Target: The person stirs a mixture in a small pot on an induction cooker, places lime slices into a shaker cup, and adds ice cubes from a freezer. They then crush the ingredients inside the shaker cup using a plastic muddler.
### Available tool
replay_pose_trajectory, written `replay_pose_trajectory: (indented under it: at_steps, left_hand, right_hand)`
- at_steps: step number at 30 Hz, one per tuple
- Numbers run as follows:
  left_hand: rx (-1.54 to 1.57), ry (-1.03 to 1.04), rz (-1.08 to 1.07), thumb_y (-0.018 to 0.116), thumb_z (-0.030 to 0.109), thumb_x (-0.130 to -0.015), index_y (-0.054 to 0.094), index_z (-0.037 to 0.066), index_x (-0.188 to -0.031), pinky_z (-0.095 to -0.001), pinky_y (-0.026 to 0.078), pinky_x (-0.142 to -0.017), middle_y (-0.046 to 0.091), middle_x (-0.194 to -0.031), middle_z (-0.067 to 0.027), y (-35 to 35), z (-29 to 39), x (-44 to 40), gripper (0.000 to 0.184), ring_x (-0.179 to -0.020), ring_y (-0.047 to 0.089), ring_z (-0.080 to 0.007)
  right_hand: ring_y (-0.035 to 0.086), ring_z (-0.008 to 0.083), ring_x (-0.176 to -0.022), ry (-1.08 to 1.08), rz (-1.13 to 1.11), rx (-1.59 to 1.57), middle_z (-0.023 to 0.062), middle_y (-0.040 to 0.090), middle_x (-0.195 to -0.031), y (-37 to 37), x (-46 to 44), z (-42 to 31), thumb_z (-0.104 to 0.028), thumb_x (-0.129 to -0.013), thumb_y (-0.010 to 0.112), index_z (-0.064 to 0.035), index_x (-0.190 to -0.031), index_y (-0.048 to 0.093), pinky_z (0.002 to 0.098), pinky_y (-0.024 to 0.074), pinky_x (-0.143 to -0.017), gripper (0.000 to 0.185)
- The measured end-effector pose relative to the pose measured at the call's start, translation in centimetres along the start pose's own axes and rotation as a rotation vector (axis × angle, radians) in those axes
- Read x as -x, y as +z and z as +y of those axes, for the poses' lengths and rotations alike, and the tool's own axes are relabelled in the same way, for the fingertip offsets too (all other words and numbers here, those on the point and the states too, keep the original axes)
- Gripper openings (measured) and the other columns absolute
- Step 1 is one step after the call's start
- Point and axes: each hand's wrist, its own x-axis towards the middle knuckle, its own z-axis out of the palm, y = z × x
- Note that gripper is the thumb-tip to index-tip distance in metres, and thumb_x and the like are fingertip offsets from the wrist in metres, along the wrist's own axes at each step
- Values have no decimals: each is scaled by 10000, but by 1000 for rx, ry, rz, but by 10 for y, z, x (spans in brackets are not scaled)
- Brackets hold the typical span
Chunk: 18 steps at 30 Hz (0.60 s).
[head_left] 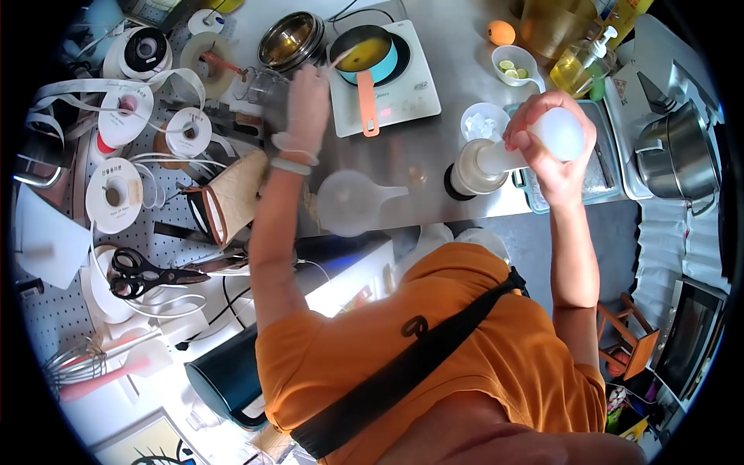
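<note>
My left hand (308,105), smeared by motion, grips a pale pink stirring stick (342,56). The stick's far end reaches into a small pan (366,46) of yellow liquid, with a turquoise outside and an orange handle. The pan sits on a white induction cooker (418,93). On the right, my right hand (550,147) is wrapped round a white muddler (561,133) with a rounded top. Its shaft slants down to a clear cup (478,172) at the counter's front edge; the lower end is hidden. A bowl of ice (482,122) stands beside the cup.
A translucent scoop (353,203) lies near the counter edge. Behind my right hand are a cup of lime slices (511,68), an orange fruit (501,32) and a pump bottle (585,66). Nested metal bowls (291,40) stand left of the pan; ribbon spools (114,195) and scissors (139,275) hang left.
</note>
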Motion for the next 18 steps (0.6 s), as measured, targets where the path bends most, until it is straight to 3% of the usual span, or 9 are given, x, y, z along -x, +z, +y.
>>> replay_pose_trajectory:
  at_steps: [1,4,9,10,17,18]
  left_hand:
    - [149,-161,-44,538,68,-848,584,11,-972,-386,458,-692,525,-869,-109,7,17,7,144,-831,531,-278]
    - [-69,-89,37,548,60,-825,591,18,-986,-374,462,-693,528,-880,-103,52,42,29,171,-842,532,-270]
    - [-8,-139,-88,552,36,-783,558,-36,-1153,-377,481,-720,546,-922,-132,72,80,58,377,-845,552,-301]
    - [41,-136,-87,558,26,-794,533,-74,-1167,-385,488,-736,547,-925,-141,75,82,62,388,-837,554,-302]
    - [178,-239,-31,532,36,-848,507,-84,-1191,-401,492,-752,550,-972,-188,92,86,72,365,-846,566,-327]
    - [208,-283,-128,531,46,-855,457,-66,-1253,-402,482,-790,541,-1041,-185,86,87,70,419,-914,550,-332]
  right_hand:
    - [570,95,-642,-3,-6,-2,27,600,-710,0,1,0,-25,-665,671,-7,-812,559,228,460,-614,186]
    - [565,95,-659,6,-3,-18,28,595,-717,0,5,1,-24,-663,681,-9,-814,563,229,458,-628,192]
    - [563,96,-667,2,-30,-32,25,594,-722,-5,7,0,-22,-661,678,-7,-819,567,232,458,-636,193]
    - [563,96,-667,2,-35,-35,25,594,-722,-5,7,0,-22,-661,678,-7,-819,567,232,458,-636,193]
    - [564,96,-663,8,-52,-59,27,599,-725,-6,8,-2,-23,-658,680,-12,-815,569,231,457,-638,192]
    - [563,95,-662,9,-55,-62,27,601,-725,-6,7,-3,-24,-658,680,-12,-814,569,233,458,-641,192]
